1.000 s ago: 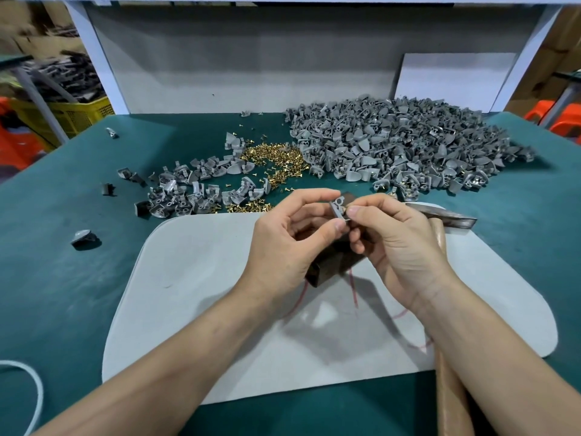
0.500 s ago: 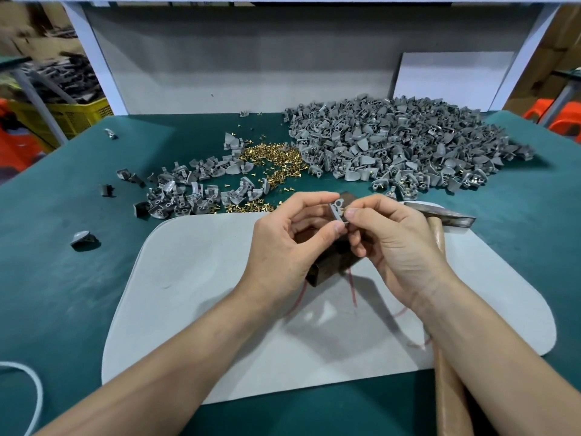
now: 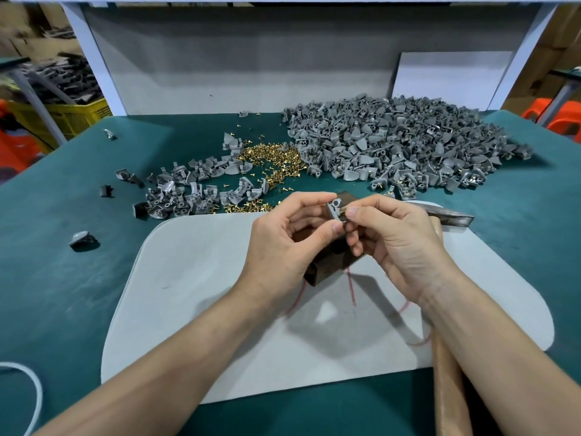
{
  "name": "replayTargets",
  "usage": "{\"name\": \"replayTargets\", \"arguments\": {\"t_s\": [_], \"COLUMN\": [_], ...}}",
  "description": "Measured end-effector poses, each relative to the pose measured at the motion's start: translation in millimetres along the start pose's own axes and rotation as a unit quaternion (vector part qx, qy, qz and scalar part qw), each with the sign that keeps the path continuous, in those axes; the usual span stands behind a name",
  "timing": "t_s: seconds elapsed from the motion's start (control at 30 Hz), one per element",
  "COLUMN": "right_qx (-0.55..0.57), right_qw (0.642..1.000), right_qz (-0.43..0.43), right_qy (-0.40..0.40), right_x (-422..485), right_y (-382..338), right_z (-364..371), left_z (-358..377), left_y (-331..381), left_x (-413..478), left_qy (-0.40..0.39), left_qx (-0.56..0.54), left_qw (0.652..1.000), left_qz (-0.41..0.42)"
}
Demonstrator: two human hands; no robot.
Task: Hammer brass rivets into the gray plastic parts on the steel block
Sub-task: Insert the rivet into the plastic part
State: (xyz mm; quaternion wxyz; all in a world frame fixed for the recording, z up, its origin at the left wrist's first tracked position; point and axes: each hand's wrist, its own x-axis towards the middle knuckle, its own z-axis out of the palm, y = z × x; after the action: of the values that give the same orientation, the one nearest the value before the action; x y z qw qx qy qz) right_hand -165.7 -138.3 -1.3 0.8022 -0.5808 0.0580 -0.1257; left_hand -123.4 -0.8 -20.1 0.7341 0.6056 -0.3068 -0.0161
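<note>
Gray part point(image 3: 334, 209) held in the air above the block point(image 3: 327, 266), just short of the mat's far edge. Left hand point(image 3: 283, 243) pinches the part between thumb and forefinger, the other fingers curled beneath. Right hand point(image 3: 399, 243) pinches a brass rivet point(image 3: 342, 212) at thumb and forefinger tips, with the rivet touching the part's right side; whether it is seated in a hole cannot be told. Block is dark steel, lying tilted on the pale mat point(image 3: 195, 294) under both hands, partly hidden by them. Hammer point(image 3: 448, 216) lies to the right, head on the mat's far right corner, wooden handle running toward the viewer under the right forearm. Mat sits on the green table point(image 3: 63, 278). Beyond the hands: loose rivets point(image 3: 276, 162) in a scatter at centre, a small heap point(image 3: 195, 191) of gray parts to their left, a large heap point(image 3: 405, 146) to their right. A few stray parts lie farther left. White cord point(image 3: 35, 392) at the near left edge. Yellow crate point(image 3: 74, 116) off the table, far left.
</note>
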Motion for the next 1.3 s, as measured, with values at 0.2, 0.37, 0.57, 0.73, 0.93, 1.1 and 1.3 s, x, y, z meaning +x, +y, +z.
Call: {"name": "replayTargets", "arguments": {"t_s": [0.2,0.37,0.57,0.73,0.93,1.1,1.3], "right_qx": [-0.016,-0.044,-0.083,-0.095,-0.105,-0.122,-0.109], "right_qw": [1.000,0.999,0.995,0.994,0.993,0.991,0.993], "right_qz": [-0.006,-0.025,-0.051,-0.051,-0.050,-0.058,-0.049], "right_qy": [0.002,0.012,0.035,0.037,0.033,0.022,0.012], "right_x": [0.2,-0.5,-0.4,-0.6,0.8,-0.5,1.8], "right_y": [-1.5,-1.6,1.4,2.6,5.5,5.2,6.4], "right_z": [0.6,1.2,2.8,1.7,0.6,-0.1,-1.3], "left_z": [0.4,0.3,0.5,1.0,-0.1,0.0,-0.1], "left_y": [0.9,2.2,3.7,4.4,3.7,3.0,3.0], "left_x": [0.0,-0.6,-0.2,-1.0,-1.2,-1.6,-1.6], "left_qy": [0.002,-0.004,-0.016,-0.020,-0.029,-0.032,-0.031], "left_qx": [-0.004,0.002,0.019,0.026,0.035,0.042,0.043], "left_qw": [1.000,1.000,1.000,0.999,0.999,0.999,0.999], "left_qz": [-0.002,-0.002,0.000,-0.003,-0.004,-0.002,-0.002]}}
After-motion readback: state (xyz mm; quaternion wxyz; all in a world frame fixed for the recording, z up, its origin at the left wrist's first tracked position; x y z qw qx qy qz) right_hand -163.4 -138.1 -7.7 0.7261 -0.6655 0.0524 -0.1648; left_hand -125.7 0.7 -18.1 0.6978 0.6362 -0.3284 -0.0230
